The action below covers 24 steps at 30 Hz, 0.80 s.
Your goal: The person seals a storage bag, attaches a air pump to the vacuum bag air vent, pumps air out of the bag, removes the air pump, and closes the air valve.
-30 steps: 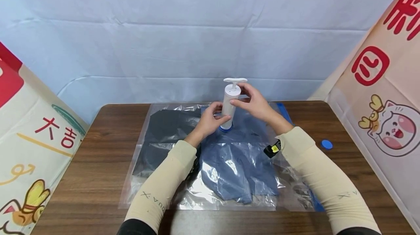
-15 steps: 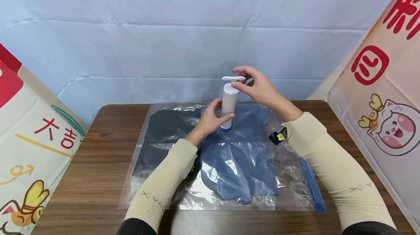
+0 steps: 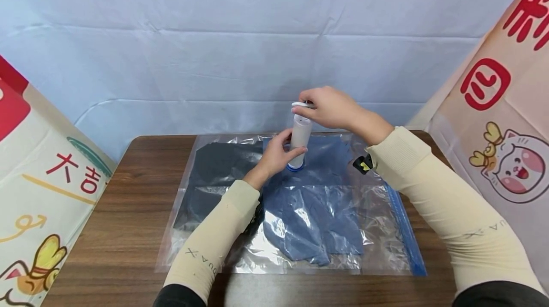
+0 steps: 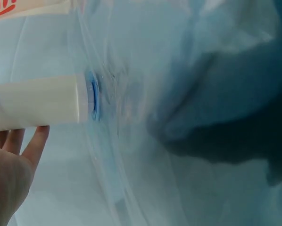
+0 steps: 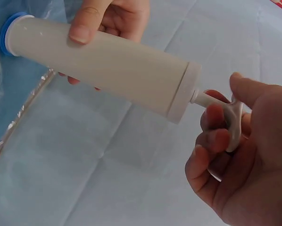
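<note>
A white hand pump (image 3: pixel 301 135) stands upright on the blue valve ring (image 3: pixel 295 168) of a clear plastic storage bag (image 3: pixel 377 242). My left hand (image 3: pixel 274 155) grips the lower part of its barrel, with thumb and fingers on opposite sides. Up top, my right hand (image 3: pixel 328 107) holds the T-shaped handle (image 5: pixel 233 123), fingers curled round it. A short length of the plunger rod shows above the barrel's cap in the right wrist view. Through the film I see dark folded cloth (image 3: pixel 223 164) on the left and blue folded cloth (image 3: pixel 313 221) on the right.
The bag lies flat on a brown wooden table (image 3: pixel 128 221), its blue zip edge (image 3: pixel 405 230) along the right side. A pale cloth backdrop (image 3: pixel 214 59) hangs right behind the table. Printed panels stand left and right (image 3: pixel 514 154).
My right hand has moved from the upper barrel up to the handle and now grips it. The left hand keeps its hold on the barrel. The blue disc at right is now hidden behind my sleeve.
</note>
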{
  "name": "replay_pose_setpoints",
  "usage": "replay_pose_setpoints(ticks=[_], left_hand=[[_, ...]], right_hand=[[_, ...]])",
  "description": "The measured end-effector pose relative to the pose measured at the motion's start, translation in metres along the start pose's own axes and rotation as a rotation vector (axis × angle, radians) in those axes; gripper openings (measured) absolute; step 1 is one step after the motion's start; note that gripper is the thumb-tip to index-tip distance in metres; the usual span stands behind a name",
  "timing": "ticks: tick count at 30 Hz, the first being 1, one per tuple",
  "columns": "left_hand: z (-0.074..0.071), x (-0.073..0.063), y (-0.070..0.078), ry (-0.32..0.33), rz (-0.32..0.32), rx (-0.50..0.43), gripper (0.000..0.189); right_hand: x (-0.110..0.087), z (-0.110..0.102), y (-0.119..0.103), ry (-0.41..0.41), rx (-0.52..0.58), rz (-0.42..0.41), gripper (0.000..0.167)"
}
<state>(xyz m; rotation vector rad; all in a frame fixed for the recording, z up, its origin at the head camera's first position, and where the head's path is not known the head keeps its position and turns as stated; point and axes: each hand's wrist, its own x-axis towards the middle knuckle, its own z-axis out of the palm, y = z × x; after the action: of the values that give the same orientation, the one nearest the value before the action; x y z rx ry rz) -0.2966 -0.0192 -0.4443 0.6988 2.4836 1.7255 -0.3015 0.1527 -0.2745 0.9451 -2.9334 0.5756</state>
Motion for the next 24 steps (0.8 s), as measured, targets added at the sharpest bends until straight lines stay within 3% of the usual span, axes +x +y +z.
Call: replay_pose_setpoints(ticks=[5,12,18,24], left_hand=[[0.002,-0.001,-0.001,-0.007,0.013,-0.006,0.058],[0.004,0.001,0.002,0.005,-0.002,0.02,0.058],[0.005,0.0,0.005,0.01,-0.032,0.04,0.06],[0.005,-0.001,0.004,0.009,-0.043,0.048,0.063]], right_hand=[[0.002,-0.004,-0.002,-0.065,-0.046,0.0,0.033],[0.006,-0.024,0.0,-0.126,-0.036,-0.08,0.031],[0.01,-0.067,-0.014,-0.057,-0.091,-0.079,0.035],[0.01,-0.109,-0.036,0.082,-0.212,-0.055,0.038]])
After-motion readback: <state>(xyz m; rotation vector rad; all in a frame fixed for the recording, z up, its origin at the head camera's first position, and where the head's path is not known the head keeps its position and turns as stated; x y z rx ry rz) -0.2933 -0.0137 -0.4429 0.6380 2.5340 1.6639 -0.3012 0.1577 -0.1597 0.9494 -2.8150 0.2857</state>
